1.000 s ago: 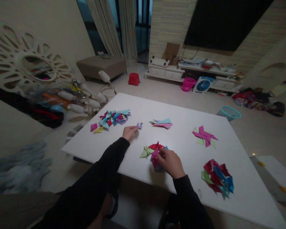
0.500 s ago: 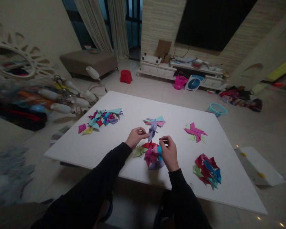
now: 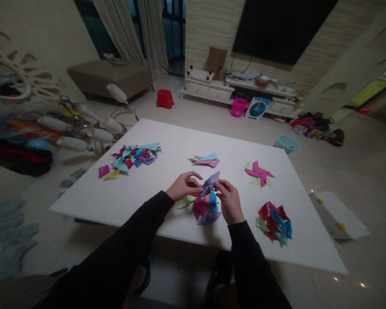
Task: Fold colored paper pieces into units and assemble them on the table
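Between my two hands is a purple folded-paper piece (image 3: pixel 210 183), held above the table's near middle. My left hand (image 3: pixel 185 186) pinches its left side, and my right hand (image 3: pixel 229 201) grips its right edge with thumb and fingers. Just under it lies a pile of folded-paper pieces (image 3: pixel 202 208) in red, magenta, blue, purple and light green, partly hidden by my hands. Beyond the hands rests a flat stack of folded paper (image 3: pixel 206 160) in pink and pale blue.
On the white table (image 3: pixel 167 137), a heap of folded papers (image 3: pixel 135 158) lies at left. Magenta and green folded strips (image 3: pixel 260 173) and another colourful paper pile (image 3: pixel 274 223) lie at right. A blue basket (image 3: pixel 287 143) stands beyond the far right corner, a red stool (image 3: pixel 164 99) farther back.
The purple piece has turned and tilted to the right. My right hand, apart from it before, now grips its right edge. The whole view has shifted slightly.
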Tool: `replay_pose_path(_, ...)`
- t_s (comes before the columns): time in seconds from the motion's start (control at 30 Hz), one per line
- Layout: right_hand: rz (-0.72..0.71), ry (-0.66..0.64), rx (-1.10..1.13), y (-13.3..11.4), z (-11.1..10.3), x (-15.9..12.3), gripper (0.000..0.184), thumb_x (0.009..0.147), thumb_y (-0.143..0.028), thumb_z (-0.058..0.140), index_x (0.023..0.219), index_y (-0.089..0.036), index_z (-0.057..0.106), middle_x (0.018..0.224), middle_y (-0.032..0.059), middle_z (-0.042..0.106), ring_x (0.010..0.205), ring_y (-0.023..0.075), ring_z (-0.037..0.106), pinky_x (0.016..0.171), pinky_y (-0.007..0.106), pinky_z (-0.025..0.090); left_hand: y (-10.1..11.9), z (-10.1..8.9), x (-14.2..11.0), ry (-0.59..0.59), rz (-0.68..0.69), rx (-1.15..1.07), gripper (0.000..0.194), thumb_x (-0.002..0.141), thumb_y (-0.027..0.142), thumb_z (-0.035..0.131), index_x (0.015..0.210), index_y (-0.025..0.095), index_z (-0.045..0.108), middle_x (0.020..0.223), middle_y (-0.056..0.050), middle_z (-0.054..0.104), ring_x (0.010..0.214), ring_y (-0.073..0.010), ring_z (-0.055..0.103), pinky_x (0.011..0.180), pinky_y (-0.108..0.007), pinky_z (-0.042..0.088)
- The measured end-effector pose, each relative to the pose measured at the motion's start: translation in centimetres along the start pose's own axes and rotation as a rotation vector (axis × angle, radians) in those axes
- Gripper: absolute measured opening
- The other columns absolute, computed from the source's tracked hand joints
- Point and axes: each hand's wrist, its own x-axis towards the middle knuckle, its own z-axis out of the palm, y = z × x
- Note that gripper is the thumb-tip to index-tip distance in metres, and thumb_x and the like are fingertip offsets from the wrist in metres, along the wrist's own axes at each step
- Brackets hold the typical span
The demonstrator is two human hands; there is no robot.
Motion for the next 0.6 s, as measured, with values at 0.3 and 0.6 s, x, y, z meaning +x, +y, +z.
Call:
replay_pose_path(0.3, 0.078, -0.053, 0.172, -0.4, 0.7, -0.4, 0.028, 0.063, -0.04, 0.082, 0.072, -0.019, 0.065, 0.069, -0.0025, 0.059, 0.067, 0.0114, 0.051, 0.058, 0.023, 0.036, -0.2, -0.2, 0.1, -0.039, 0.023, 0.053, 0.043, 0.072, 0.038, 0.081, 0.106, 0.014, 0.069, 0.086, -0.005, 0.071, 0.069, -0.0121, 0.062, 0.062, -0.023, 0.045)
replay_pose_path(0.6, 0.115, -0.119, 0.119, -1.0, 1.1, -1.1, 0.029, 0.066, -0.04, 0.076, 0.065, -0.02, 0.055, 0.065, -0.0038, 0.051, 0.062, 0.0098, 0.046, 0.056, 0.022, 0.036, -0.8, 0.8, 0.0, -0.039, 0.018, -0.059, 0.039, 0.068, 0.044, 0.084, 0.085, 0.014, 0.067, 0.078, -0.004, 0.069, 0.072, -0.0145, 0.063, 0.07, -0.026, 0.048)
